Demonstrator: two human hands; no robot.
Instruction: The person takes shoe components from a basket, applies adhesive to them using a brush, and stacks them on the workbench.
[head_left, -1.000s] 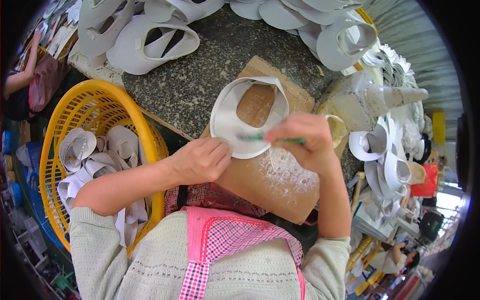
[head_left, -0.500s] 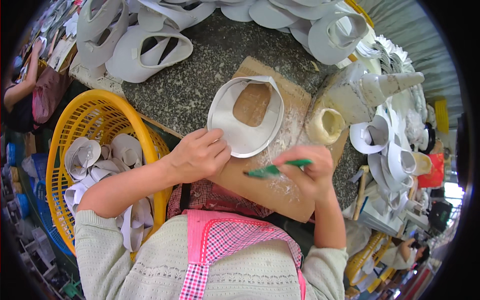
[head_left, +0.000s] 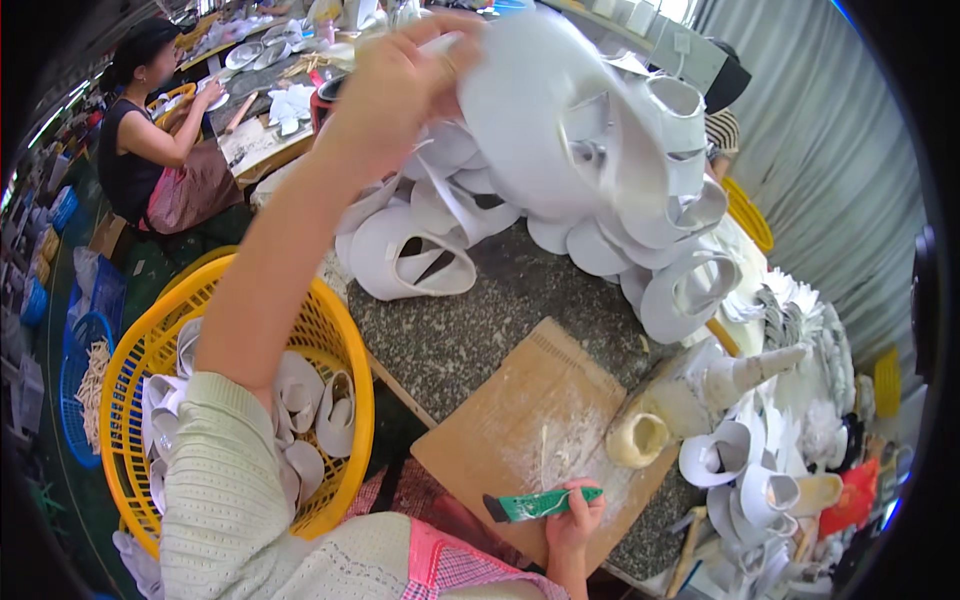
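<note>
At the left, a round yellow plastic basket with slotted walls holds curved white pieces. Beyond it, the left hand is raised, fingers closed on the left edge of a broad, curved white sheet-like piece with a cut-out opening. This piece lies just right of that hand, well apart from the right one, its long axis slanting from upper left to lower right, the opening toward the lower right. It overlaps a heap of similar white pieces on the speckled dark-grey stone counter; contact between them cannot be told. Nearer the body lies a brown cardboard sheet. Over its near part, a flat green-handled brush points its dark tip left, long axis nearly crosswise. The right hand is curled around the handle's right part. Farther right stands a cream-coloured, round-mouthed container.
</note>
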